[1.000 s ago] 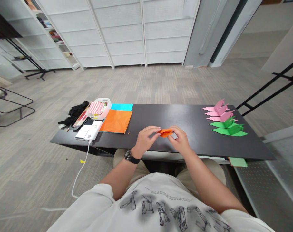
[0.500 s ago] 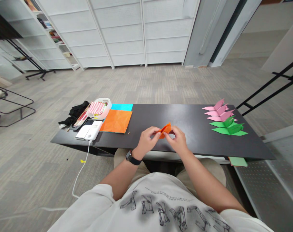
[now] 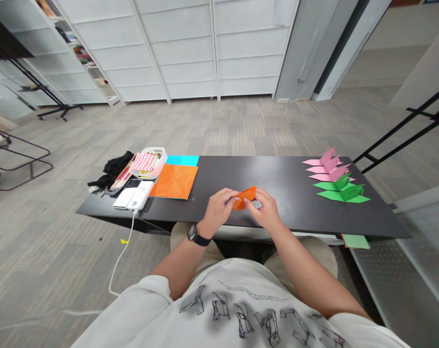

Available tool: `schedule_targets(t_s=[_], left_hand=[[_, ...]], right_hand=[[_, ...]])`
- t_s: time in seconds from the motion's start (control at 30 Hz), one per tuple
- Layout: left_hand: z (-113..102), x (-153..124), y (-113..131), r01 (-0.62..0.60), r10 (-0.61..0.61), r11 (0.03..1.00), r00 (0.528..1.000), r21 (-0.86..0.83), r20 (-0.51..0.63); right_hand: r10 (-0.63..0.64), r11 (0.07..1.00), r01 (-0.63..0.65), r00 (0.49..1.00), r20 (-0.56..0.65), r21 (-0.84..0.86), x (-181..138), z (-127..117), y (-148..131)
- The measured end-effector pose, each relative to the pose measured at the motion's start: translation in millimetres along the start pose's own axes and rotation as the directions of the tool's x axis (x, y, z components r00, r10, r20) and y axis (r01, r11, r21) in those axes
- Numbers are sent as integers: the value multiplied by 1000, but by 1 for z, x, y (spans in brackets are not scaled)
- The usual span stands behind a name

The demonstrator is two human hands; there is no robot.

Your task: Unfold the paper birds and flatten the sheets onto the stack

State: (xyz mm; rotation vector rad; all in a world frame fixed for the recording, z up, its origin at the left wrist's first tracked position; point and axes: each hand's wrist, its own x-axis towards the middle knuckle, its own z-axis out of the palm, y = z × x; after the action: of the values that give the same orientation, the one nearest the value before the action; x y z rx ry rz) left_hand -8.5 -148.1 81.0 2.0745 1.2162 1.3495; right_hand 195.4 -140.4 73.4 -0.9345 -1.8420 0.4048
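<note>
Between my two hands, just above the near edge of the dark table point(image 3: 219, 181), is a small piece of folded orange paper point(image 3: 245, 195). My left hand point(image 3: 221, 207) pinches its left side between thumb and fingers. On the right side, my right hand point(image 3: 266, 209) has thumb and fingers closed on it too. The paper's inner folds are partly hidden by my fingertips. Folded paper cranes, pink point(image 3: 328, 164) and green point(image 3: 344, 188), stand in a row at the table's right end.
Left on the table, orange paper sheets point(image 3: 176, 181) overlap blue paper point(image 3: 185, 160). Beside them are a white basket point(image 3: 161, 162), a white power bank point(image 3: 141, 193) with a cable, and a black cloth point(image 3: 118, 163). Green paper point(image 3: 356, 241) sticks out below the table's right edge.
The orange paper has turned slightly in my fingers, and a lower flap now shows more, near my left fingertips. My left hand has shifted a little left.
</note>
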Motion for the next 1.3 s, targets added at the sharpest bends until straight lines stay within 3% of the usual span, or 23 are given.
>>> schedule_targets(t_s=[0.13,0.3,0.5,0.67,0.93,1.13,1.3], left_hand=[[4,-4,-2,49,-42,997,994,59,-101],[6,-9,-3,-47,72,978,991,204,-115],[2,-12,4,-181,189,945,982,274,-4],[1,-11,1,-211,218,929,976,305,9],[-4,-6,5,-214,193,912,977,349,96],[-4,-5,2,-184,185,944,983,275,25],[1,-6,-1,-80,94,980,993,182,-70]], right_hand=[[10,1000,-10,1000,-16,-4,0,5,-3],[104,995,-103,993,-59,16,0,12,-6],[233,970,-224,968,-93,98,1,11,-3],[311,941,-300,949,-48,158,-1,12,4],[497,818,-488,866,52,304,-3,13,8],[393,876,-392,918,57,281,-2,7,11],[103,992,-104,994,18,64,1,-3,3]])
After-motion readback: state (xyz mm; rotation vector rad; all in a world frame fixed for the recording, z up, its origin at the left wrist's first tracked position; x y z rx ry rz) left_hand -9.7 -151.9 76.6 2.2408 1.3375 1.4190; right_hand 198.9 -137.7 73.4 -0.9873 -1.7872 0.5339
